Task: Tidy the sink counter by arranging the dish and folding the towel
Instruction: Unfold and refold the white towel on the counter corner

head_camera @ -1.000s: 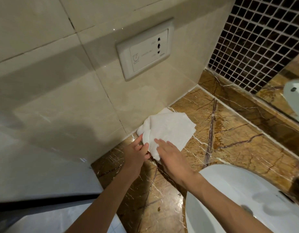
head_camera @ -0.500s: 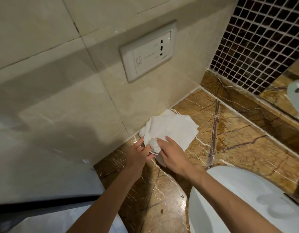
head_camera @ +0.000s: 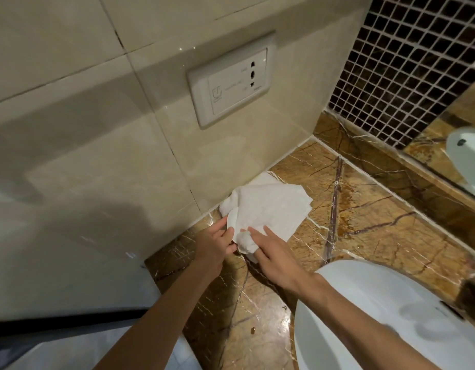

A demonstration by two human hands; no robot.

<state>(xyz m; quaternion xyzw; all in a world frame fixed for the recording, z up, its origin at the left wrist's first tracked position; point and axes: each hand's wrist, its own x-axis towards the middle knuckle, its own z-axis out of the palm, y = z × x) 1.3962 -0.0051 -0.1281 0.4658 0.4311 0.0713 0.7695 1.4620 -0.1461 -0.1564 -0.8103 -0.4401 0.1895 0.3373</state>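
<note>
A white towel [head_camera: 273, 206] lies partly folded on the brown marble counter [head_camera: 364, 217], its far corner against the beige tiled wall. My left hand [head_camera: 213, 245] pinches the towel's near left edge. My right hand [head_camera: 273, 252] grips the near corner, which is lifted and bunched between the fingers. No dish is in view.
A white sink basin [head_camera: 378, 316] sits at the lower right, close to my right forearm. A wall socket plate [head_camera: 228, 81] is above the towel. Dark mosaic tiles [head_camera: 407, 57] and a mirror edge [head_camera: 466, 145] stand at the right.
The near corner of the towel has been lifted off the counter and bunched up between both hands. The rest of the towel has stayed flat in place.
</note>
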